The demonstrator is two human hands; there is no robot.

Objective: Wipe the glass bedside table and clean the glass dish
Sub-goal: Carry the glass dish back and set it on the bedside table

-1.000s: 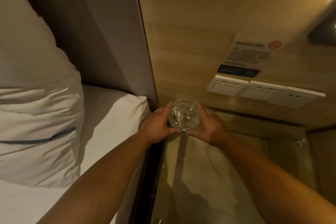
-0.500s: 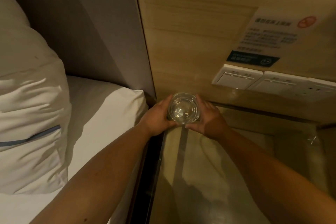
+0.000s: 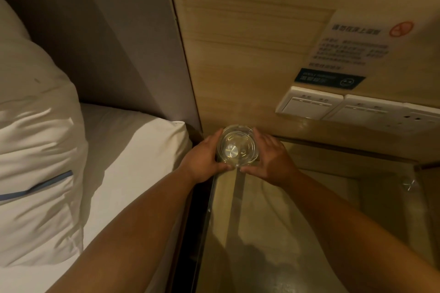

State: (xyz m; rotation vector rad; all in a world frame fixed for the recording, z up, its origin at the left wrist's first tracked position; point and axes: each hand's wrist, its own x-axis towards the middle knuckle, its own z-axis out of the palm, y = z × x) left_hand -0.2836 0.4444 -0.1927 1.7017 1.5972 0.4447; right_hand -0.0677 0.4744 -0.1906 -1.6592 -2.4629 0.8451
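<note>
A round clear glass dish (image 3: 237, 145) sits at the far left corner of the glass bedside table (image 3: 273, 233), close to the wooden wall. My left hand (image 3: 202, 158) cups its left side and my right hand (image 3: 271, 157) cups its right side, thumbs meeting at the near rim. Whether the dish rests on the glass or is slightly lifted I cannot tell. No cloth shows in view. The table's glass top reflects the light and my arms.
A bed with white sheet (image 3: 123, 164) and a white pillow (image 3: 35, 150) lies to the left, against a grey headboard (image 3: 114, 43). On the wooden wall are white switches and a socket (image 3: 352, 108) under a printed notice (image 3: 352, 47). A metal glass fitting (image 3: 410, 184) sits at the table's right.
The view has tilted and shifted slightly, so the wall notice shows more fully. Both hands stay around the dish in the same corner.
</note>
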